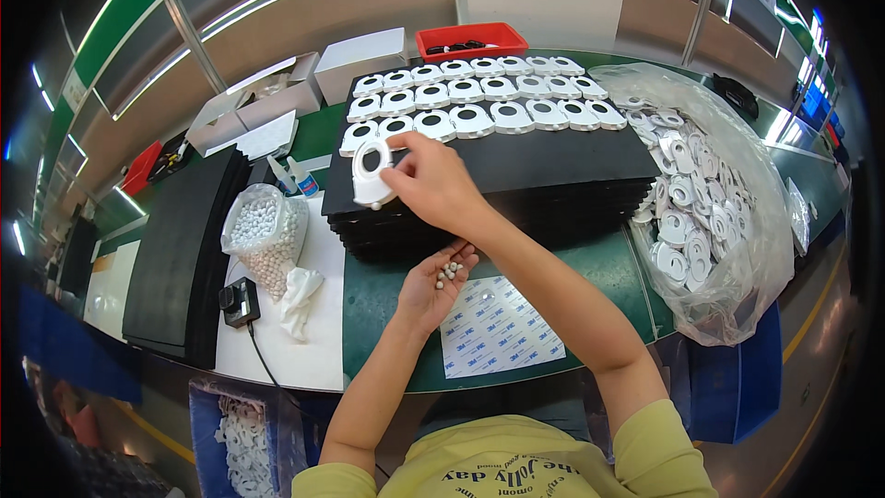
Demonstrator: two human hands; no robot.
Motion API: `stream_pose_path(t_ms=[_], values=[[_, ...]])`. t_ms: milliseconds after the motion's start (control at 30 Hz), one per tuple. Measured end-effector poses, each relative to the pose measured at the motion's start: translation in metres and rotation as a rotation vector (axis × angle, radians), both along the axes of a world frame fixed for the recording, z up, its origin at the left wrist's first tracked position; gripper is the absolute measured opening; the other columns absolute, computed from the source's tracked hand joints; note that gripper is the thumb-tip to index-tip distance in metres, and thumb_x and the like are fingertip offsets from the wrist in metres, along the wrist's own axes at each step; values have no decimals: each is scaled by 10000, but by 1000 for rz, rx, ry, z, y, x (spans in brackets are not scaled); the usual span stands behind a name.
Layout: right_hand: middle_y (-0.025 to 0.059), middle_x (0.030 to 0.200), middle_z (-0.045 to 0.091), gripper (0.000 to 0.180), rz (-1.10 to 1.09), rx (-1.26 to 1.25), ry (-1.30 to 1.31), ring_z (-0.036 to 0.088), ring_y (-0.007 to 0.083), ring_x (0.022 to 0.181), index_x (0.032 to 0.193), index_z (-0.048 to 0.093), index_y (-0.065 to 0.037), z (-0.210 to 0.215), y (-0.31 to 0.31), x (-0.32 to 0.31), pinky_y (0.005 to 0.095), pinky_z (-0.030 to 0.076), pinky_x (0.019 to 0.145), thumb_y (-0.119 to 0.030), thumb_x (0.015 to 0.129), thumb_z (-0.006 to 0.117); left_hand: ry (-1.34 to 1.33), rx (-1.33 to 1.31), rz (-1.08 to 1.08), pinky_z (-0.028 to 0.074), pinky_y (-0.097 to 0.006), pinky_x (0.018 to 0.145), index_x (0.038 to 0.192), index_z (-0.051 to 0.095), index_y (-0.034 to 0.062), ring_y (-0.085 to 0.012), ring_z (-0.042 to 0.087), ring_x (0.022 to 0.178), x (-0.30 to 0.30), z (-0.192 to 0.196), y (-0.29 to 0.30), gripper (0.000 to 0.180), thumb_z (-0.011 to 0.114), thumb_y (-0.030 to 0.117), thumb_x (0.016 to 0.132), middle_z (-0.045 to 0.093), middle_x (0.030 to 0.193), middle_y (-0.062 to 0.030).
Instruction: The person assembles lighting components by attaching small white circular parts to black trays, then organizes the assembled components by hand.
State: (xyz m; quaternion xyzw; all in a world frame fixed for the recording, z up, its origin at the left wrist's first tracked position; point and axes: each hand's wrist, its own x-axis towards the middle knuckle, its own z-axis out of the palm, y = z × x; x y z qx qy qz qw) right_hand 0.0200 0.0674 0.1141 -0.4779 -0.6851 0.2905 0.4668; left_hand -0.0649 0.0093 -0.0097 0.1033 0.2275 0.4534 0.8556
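Observation:
Between the thumb and fingers of my right hand (pixel 429 175) is a white plastic part with a round hole (pixel 371 166), held tilted above the front left of a black board (pixel 516 161). Lower down, in front of the stacked boards, my left hand (pixel 431 288) is cupped palm up, with several small whitish beads (pixel 449 272) lying in it. Rows of similar white ring parts (pixel 468 118) cover the back of the top board. A sheet with blue print (pixel 498 332) lies to the right of my left hand.
A clear bag of white parts (pixel 687 194) bulges at the right. On the left stand a bag of beads (pixel 263 221), small bottles (pixel 301 178), a small black device (pixel 239 302) with a cable, and black sheets (pixel 175 258). A red bin (pixel 472 39) and white boxes (pixel 361 60) line the back.

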Motion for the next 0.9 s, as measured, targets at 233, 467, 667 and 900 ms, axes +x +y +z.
stream_pose_path(t_ms=[233,467,667,900], values=[[94,673,628,248,75,-265,-134,581,123,510,835,609,67,-15,51,-30,246,459,515,-135,695,646,-8,68,-62,455,-196,700,1216,399,-73,-190,519,925,-1,-10,2,337,370,-20,884,483,1150,-157],[107,925,613,247,44,218,166,613,153,736,980,616,28,-19,-10,53,245,484,648,-123,786,641,38,19,-69,389,-163,523,1076,489,-41,-115,526,722,29,-20,2,252,501,157,920,579,918,-117],[71,777,611,139,-377,273,-89,562,115,637,925,649,-34,-22,-98,215,232,446,572,-49,787,637,67,29,-65,285,-151,432,925,589,42,-49,400,565,68,-15,-11,235,584,271,873,492,683,-9],[152,799,627,269,-769,-264,-855,596,296,739,837,651,-18,-51,-180,410,375,473,692,-196,653,735,73,102,-3,317,-150,484,1056,578,54,-62,427,616,103,1,-24,224,584,188,877,534,771,-13]])
